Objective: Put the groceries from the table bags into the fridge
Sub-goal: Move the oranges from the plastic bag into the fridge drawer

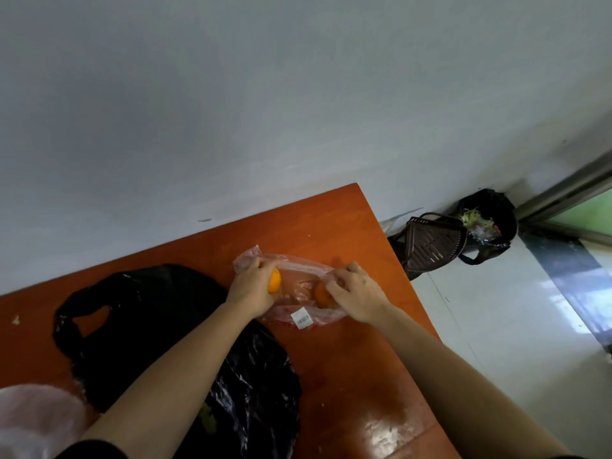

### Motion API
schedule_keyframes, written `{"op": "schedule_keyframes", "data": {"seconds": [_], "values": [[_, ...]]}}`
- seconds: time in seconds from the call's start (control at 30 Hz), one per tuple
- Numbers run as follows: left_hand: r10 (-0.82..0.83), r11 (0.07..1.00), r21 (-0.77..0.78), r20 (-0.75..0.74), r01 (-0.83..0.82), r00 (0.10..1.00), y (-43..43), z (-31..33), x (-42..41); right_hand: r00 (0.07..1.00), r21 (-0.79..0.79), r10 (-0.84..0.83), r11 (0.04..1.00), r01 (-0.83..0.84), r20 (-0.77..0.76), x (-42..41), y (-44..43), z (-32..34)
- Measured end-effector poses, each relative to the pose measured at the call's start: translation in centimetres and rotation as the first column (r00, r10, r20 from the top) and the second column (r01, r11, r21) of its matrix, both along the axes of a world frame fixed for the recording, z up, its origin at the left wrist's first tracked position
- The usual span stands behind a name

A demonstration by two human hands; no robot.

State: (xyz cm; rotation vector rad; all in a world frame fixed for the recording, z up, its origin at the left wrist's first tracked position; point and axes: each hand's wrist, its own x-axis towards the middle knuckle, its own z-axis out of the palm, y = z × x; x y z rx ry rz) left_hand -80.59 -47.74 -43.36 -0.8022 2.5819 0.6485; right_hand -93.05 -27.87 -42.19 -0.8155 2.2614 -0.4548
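Orange-brown wooden table (347,376) carries three bags: one clear plastic bag (298,288), one black plastic bag (159,309), one pale translucent bag (36,415). Two fruits lie at the clear bag. My left hand (251,288) clamps the first round orange (275,281). My right hand (356,294) pinches bag film over the second round orange (322,298).

I'm seeing a bright yellow-orange orange (275,281) under the left hand (251,289). A duller, deeper second orange (320,296) sits at the right hand (356,293), muted by the clear bag (298,268), which is faintly pink. Between the wrists is a white label (302,319) with dark barcode lines. The table (347,359) is glossy red-orange. Left of the left hand is a shiny black bag (159,313), and beyond the right hand a dark brown slatted basket (433,243).
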Motion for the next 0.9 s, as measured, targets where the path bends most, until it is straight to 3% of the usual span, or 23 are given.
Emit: {"op": "schedule_keyframes", "data": {"seconds": [0.1, 0.23, 0.33, 0.4, 0.5, 0.67, 0.9], "values": [[0.005, 1.0, 0.019, 0.033, -0.006, 0.999, 0.8, -0.2, 0.9, 0.999, 0.014, 0.026, 1.0, -0.026, -0.03, 0.6, 0.9, -0.1], [-0.02, 1.0, 0.025, 0.069, 0.018, 0.997, 2.0, -0.5, 1.4, 0.974, -0.062, -0.048, 0.997, 0.035, -0.222, 1.1, 1.8, -0.1], [-0.005, 0.999, 0.038, 0.075, 0.002, 0.997, 2.6, -0.5, 1.2, 0.911, 0.117, 0.24, 0.97, -0.212, -0.336, 0.8, 2.3, 0.0], [-0.013, 0.999, 0.042, 0.071, 0.01, 0.997, 3.1, -0.6, 1.1, 0.856, 0.261, 0.406, 0.906, -0.332, -0.321, 0.7, 2.5, -0.2], [-0.046, 0.999, 0.02, 0.063, 0.045, 0.997, 4.1, -0.8, 1.1, 0.931, 0.254, 0.279, 0.942, -0.219, -0.233, 0.8, 2.4, -0.9], [-0.067, 0.998, -0.007, 0.075, 0.067, 0.995, 5.4, -1.1, 1.3, 0.966, 0.312, 0.154, 0.946, -0.084, -0.207, 0.7, 1.5, -2.4], [0.078, 0.996, 0.043, 0.008, -0.078, 0.997, 5.4, 0.9, 1.6, 0.991, -0.039, 0.015, 0.999, -0.02, -0.135, 0.7, 3.4, -0.6]]}}
